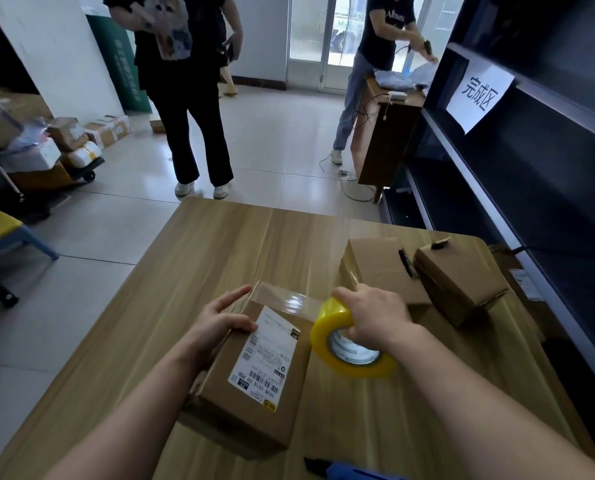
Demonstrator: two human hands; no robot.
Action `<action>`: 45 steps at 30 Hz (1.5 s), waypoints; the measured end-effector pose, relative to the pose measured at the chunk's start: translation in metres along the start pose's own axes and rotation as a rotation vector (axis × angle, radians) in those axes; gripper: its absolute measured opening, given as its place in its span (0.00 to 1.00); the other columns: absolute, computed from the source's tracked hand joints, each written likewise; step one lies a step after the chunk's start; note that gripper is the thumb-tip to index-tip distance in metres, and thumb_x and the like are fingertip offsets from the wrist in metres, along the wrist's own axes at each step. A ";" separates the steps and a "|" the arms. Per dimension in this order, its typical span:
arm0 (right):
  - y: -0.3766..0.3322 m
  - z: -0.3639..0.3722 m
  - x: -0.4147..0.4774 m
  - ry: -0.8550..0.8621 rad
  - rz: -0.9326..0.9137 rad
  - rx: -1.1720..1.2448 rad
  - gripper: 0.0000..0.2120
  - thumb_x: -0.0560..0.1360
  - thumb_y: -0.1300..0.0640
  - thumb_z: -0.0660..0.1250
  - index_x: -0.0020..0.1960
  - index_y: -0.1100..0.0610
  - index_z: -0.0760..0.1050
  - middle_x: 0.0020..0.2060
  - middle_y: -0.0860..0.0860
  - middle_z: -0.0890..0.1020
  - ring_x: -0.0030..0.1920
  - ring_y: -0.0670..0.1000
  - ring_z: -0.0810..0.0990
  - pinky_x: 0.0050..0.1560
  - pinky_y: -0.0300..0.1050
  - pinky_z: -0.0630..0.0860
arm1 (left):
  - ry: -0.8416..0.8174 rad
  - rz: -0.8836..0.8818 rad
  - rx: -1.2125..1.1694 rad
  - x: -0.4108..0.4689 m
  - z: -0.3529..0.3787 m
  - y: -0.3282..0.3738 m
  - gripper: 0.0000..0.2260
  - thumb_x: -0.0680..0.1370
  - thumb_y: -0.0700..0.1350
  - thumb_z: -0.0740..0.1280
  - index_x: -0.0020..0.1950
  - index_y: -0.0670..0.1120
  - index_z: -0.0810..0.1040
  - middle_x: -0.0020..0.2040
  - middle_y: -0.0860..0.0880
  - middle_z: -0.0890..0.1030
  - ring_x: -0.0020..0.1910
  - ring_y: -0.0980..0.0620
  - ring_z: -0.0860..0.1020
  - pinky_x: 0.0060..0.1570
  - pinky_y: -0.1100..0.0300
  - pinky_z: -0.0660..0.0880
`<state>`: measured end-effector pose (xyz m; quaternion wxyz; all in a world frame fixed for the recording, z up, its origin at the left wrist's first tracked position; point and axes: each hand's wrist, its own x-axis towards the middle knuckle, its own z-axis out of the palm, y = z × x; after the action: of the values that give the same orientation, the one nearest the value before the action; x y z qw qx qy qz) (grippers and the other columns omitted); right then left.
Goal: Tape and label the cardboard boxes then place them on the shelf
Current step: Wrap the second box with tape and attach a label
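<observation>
**Head view**

1. A brown cardboard box (254, 410) lies at an angle on the light wood-grain worktop (237, 244) in the lower centre of the frame. A white printed shipping label (266, 358) is stuck on its top face.
2. The left grip (216, 323) rests on the upper left corner of the box. Its fingers are nearly straight and spread, and the thumb lies flat on the top face just beside the label.
3. The right grip (375, 317) is closed round a yellow roll of clear packing tape (355, 370), with the fingers hooked into the core. The roll is tilted and sits just right of the box.
4. A clear strip of tape (285, 299) runs from the roll leftward over the far edge of the box. It ends at the index fingertip of the left grip.
5. A second brown cardboard box (379, 271) and a tilted third brown cardboard box (462, 285) stand just beside each other at the right of the worktop.
6. A dark metal shelf (531, 174) fills the right edge of the frame. It carries a white paper sign with black characters (476, 95).
7. A blue object (358, 474) is cut off by the bottom edge.
8. Beyond the worktop, a person in black clothing (185, 98) stands on the tiled floor at upper centre
</observation>
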<state>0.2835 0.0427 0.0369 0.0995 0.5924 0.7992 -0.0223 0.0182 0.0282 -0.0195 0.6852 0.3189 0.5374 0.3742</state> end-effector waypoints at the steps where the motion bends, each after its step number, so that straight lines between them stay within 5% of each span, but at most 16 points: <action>1: 0.000 0.000 -0.001 -0.008 0.003 -0.015 0.27 0.76 0.48 0.67 0.72 0.44 0.61 0.58 0.52 0.76 0.56 0.55 0.78 0.48 0.48 0.75 | -0.011 0.010 -0.005 -0.001 0.001 0.000 0.31 0.63 0.33 0.74 0.59 0.61 0.78 0.68 0.37 0.70 0.50 0.34 0.81 0.33 0.51 0.80; 4: 0.002 0.000 0.002 -0.093 0.007 -0.017 0.27 0.76 0.52 0.66 0.71 0.44 0.61 0.57 0.52 0.76 0.54 0.56 0.78 0.47 0.48 0.76 | -0.013 0.011 -0.030 -0.004 0.002 -0.005 0.30 0.68 0.29 0.70 0.61 0.59 0.78 0.65 0.35 0.73 0.46 0.35 0.82 0.30 0.53 0.80; 11: 0.012 0.007 -0.006 -0.069 0.102 0.364 0.32 0.71 0.54 0.71 0.71 0.45 0.61 0.59 0.51 0.76 0.57 0.55 0.77 0.54 0.52 0.77 | 0.003 0.035 -0.058 0.003 -0.013 -0.021 0.36 0.53 0.40 0.78 0.58 0.63 0.80 0.73 0.39 0.65 0.60 0.31 0.75 0.37 0.48 0.81; 17: 0.005 0.006 -0.002 -0.194 0.034 -0.088 0.23 0.75 0.57 0.66 0.68 0.47 0.67 0.58 0.53 0.77 0.57 0.58 0.78 0.47 0.48 0.74 | -0.056 0.076 -0.045 -0.008 -0.013 -0.005 0.37 0.59 0.33 0.74 0.65 0.58 0.76 0.59 0.36 0.77 0.40 0.39 0.84 0.30 0.53 0.80; 26: 0.001 0.024 -0.001 -0.214 0.052 -0.001 0.28 0.75 0.53 0.69 0.72 0.46 0.64 0.61 0.53 0.76 0.58 0.57 0.77 0.53 0.50 0.78 | -0.060 0.054 -0.092 0.003 -0.023 -0.022 0.42 0.54 0.38 0.76 0.67 0.60 0.74 0.59 0.36 0.79 0.46 0.33 0.82 0.35 0.49 0.81; 35: -0.009 0.050 0.002 -0.283 0.029 -0.002 0.28 0.75 0.53 0.70 0.72 0.47 0.63 0.61 0.53 0.75 0.58 0.57 0.77 0.48 0.48 0.75 | -0.052 0.025 -0.137 0.011 -0.027 -0.050 0.46 0.51 0.41 0.76 0.69 0.58 0.72 0.56 0.42 0.81 0.47 0.37 0.83 0.37 0.49 0.81; 40: -0.013 0.058 0.005 -0.330 0.022 0.002 0.28 0.75 0.53 0.70 0.72 0.48 0.64 0.60 0.53 0.76 0.58 0.57 0.77 0.49 0.48 0.75 | -0.064 0.023 -0.176 0.019 -0.030 -0.061 0.39 0.58 0.36 0.72 0.67 0.58 0.73 0.49 0.48 0.85 0.47 0.38 0.83 0.38 0.49 0.81; 45: -0.015 0.065 0.011 -0.353 0.017 -0.004 0.28 0.75 0.54 0.70 0.72 0.48 0.64 0.59 0.53 0.76 0.57 0.57 0.77 0.46 0.47 0.73 | -0.083 -0.012 -0.220 0.027 -0.034 -0.067 0.42 0.53 0.40 0.75 0.67 0.59 0.74 0.59 0.43 0.81 0.53 0.33 0.80 0.40 0.47 0.81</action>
<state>0.2744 0.0381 -0.0296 0.2396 0.5858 0.7643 -0.1237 0.0004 0.0179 -0.0967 0.7401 0.2537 0.4661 0.4131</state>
